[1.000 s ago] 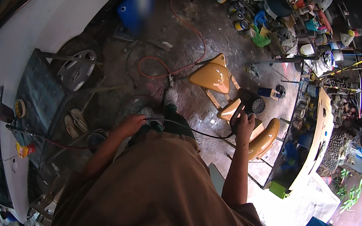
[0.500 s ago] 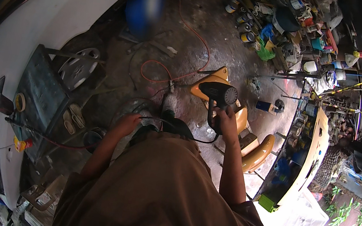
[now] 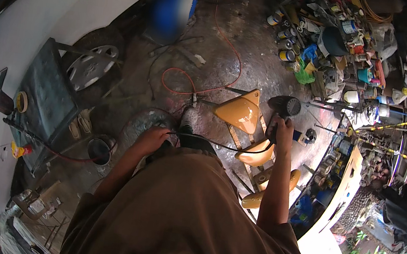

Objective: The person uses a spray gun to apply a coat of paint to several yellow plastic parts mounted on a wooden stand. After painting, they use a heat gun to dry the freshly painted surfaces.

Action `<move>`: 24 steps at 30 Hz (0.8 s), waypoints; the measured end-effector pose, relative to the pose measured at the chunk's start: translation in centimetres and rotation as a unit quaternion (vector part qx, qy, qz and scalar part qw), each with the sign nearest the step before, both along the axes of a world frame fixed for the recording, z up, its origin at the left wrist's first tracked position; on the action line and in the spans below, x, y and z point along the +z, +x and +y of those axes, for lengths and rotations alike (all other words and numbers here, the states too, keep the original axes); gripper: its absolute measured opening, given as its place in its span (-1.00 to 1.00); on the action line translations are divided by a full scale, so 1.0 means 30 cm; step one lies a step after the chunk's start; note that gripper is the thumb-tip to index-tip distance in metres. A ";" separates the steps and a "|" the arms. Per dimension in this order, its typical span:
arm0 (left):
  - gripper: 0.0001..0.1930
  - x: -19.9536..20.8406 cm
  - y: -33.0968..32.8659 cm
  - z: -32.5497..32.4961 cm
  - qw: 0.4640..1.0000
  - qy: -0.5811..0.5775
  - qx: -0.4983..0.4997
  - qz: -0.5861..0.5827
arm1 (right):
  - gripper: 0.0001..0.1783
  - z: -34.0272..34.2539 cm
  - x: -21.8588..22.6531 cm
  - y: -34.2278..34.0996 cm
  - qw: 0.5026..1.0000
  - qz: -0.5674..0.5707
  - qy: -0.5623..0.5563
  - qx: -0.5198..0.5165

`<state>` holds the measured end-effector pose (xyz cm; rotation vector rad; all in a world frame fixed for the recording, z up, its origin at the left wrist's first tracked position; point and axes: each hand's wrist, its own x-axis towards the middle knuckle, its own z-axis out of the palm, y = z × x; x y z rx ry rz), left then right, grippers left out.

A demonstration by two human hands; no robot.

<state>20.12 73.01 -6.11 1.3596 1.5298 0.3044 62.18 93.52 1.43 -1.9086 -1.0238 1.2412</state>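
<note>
My right hand (image 3: 282, 129) grips a black heat gun (image 3: 283, 107) by its handle, its barrel raised over the orange-yellow body panels. One panel (image 3: 239, 112) lies tilted on wooden slats, a second (image 3: 255, 155) sits just below my hand, and a third (image 3: 270, 189) lies beside my forearm. From the tool a black cable (image 3: 211, 142) runs left to my left hand (image 3: 150, 139), which is closed around it, close to my waist. My brown shirt hides the floor below.
A white car (image 3: 75, 0) with a hubcap wheel (image 3: 90, 65) stands at left, a dark panel (image 3: 43, 99) leaning by it. An orange cord (image 3: 205, 75) loops on the concrete floor. Spray cans and clutter (image 3: 328, 51) crowd the upper right. A round bucket (image 3: 99, 150) sits near my left arm.
My right hand has lifted the heat gun from beside the panels up and right, away from me. My left hand stays near my waist on the cable.
</note>
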 end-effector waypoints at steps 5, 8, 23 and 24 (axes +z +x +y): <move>-0.70 -0.045 0.004 -0.019 0.998 -0.010 0.054 0.006 | -0.79 0.109 -0.037 -0.085 0.981 -0.017 -0.092 0.169; -0.71 -0.093 -0.007 -0.070 0.996 0.006 0.093 -0.006 | -0.76 0.164 0.040 -0.270 0.938 0.016 -0.205 0.278; -0.76 0.047 0.032 -0.053 0.983 0.054 0.174 0.003 | -0.76 0.592 -0.043 -0.487 0.829 -0.022 -0.400 0.391; -0.75 0.056 0.038 -0.036 0.984 0.048 0.172 0.005 | -0.77 0.631 -0.052 -0.457 0.830 0.011 -0.414 0.373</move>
